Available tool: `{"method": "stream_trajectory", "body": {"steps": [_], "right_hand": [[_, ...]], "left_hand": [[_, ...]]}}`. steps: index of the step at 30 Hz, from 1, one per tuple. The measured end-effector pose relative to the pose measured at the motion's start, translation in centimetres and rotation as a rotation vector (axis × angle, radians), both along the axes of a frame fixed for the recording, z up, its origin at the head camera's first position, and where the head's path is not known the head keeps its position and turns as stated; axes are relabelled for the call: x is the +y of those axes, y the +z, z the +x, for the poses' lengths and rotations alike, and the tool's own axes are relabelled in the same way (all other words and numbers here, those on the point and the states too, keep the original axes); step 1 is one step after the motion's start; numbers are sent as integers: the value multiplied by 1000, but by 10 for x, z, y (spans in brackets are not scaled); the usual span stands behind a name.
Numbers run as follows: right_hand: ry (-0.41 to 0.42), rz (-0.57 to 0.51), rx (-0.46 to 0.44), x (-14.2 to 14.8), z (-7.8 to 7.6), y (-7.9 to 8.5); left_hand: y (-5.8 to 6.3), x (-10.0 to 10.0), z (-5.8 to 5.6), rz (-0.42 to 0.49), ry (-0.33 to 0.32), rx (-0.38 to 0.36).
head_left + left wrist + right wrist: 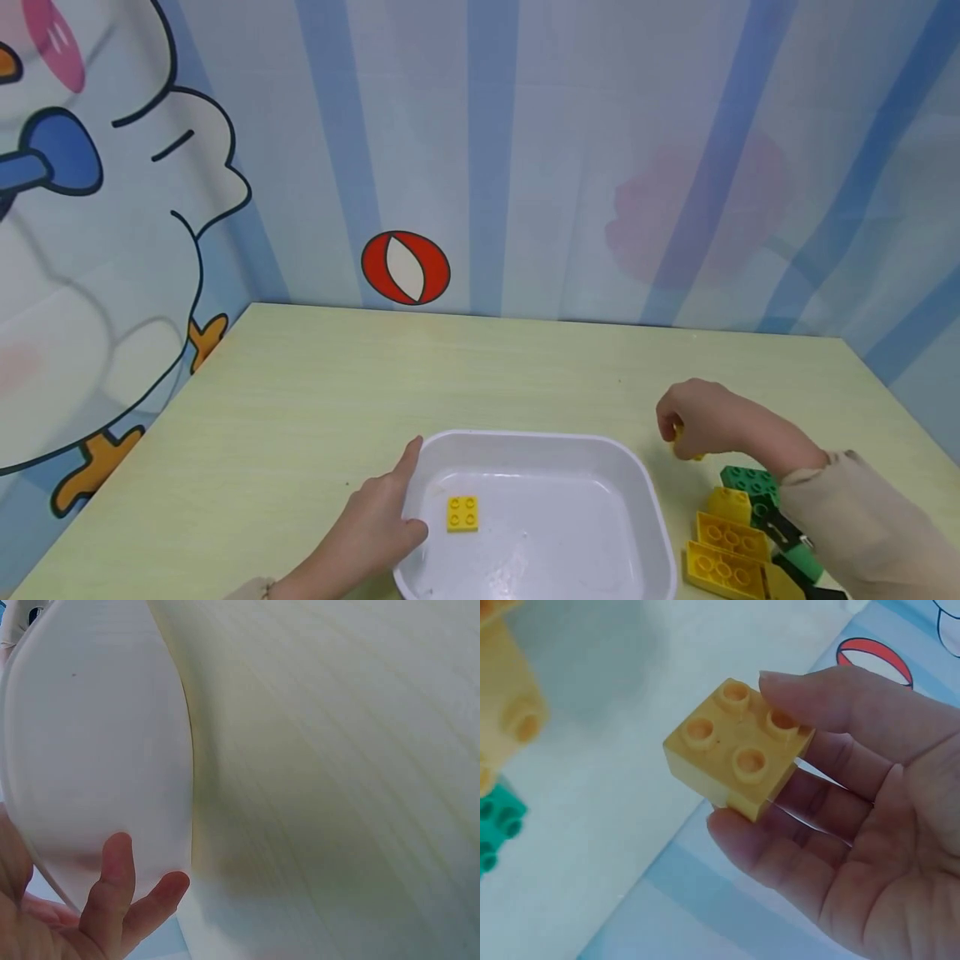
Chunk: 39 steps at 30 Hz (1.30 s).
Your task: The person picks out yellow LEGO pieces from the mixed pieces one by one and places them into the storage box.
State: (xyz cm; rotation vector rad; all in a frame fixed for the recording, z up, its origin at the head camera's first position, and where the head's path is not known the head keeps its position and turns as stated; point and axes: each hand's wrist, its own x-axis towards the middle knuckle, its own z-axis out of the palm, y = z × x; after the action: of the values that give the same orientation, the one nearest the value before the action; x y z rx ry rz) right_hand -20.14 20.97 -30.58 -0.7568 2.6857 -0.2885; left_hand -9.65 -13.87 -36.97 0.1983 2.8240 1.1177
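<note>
beside the white tray [570, 542], a brick pile [731, 534] remained; the left hand [378, 517], fingers loosely extended, touched the tray's side. inside lay only one yellow brick [462, 514]. farther off, the right hand [708, 417] pinched another yellow brick [741, 735], outside it; early going, it seemed.

– so what's the left hand [375, 521] doing?
– sitting near left, index finger [408, 465] pointing far, thumb [415, 532] jutting right
– and the right hand [705, 417]?
– pinching, fingers curling, forearm [873, 512] slanting in from near right
</note>
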Motion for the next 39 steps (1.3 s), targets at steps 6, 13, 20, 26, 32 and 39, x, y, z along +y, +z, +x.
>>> {"method": "stream_trajectory", "body": {"steps": [6,13,20,26,32,39], "right_hand": [[51,-6,33,-12,-3,13],[99,5,55,-30,-2,23],[153,31,108,-49,-1,29],[198,29,128,-67,2,32],[250,3,122,-84,6,33],[310,-8,127,-107,9,32]], "left_hand": [[0,0,0,6,0,4],[-1,1,0,5,4,3],[0,1,0,9,2,6],[0,1,0,12,4,-5],[0,2,0,17,10,-18],[0,2,-1,8,7,-19]]}}
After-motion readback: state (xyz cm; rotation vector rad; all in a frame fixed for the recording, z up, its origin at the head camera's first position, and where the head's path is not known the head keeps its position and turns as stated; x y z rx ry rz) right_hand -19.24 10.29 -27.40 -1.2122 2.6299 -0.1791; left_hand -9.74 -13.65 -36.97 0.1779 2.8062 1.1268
